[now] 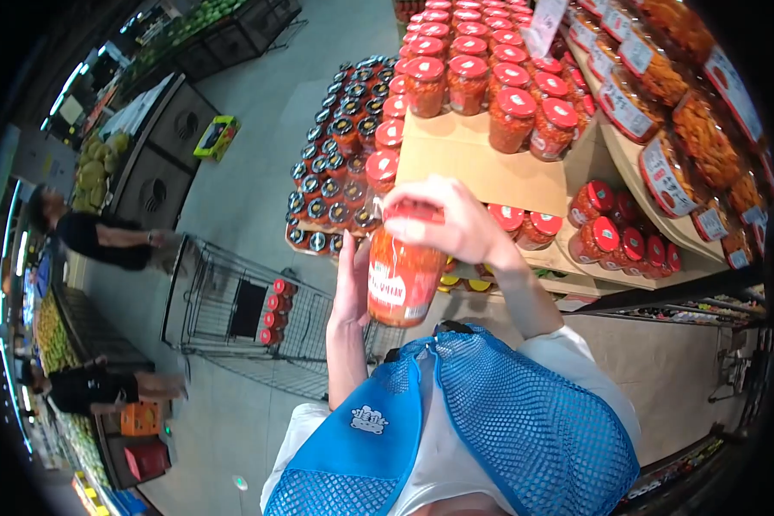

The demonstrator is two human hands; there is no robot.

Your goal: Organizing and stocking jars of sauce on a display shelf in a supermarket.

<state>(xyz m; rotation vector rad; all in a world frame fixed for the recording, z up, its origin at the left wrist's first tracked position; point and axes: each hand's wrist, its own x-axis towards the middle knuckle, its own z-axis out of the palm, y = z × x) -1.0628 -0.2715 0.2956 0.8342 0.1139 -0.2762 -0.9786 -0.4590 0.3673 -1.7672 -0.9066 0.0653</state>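
My right hand [448, 222] grips the red lid of a glass jar of chopped red chilli sauce [405, 277], held upright before my chest. My left hand [353, 277] is beside the jar with its thumb pointing up; its fingers are partly hidden behind the glass, and whether they press on it cannot be told. Just past the jar lies a cardboard sheet [484, 155], with rows of like red-lidded jars [513, 119] standing at its far end. More red-lidded jars are on the shelf below the sheet.
Black-lidded jars [338, 168] are stacked left of the display. A wire shopping cart [232, 309] with several red-lidded jars [275, 303] stands at the left. Two people [103, 238] are beyond it, near produce stands. Packed trays of food [671, 171] line the curved shelf at right.
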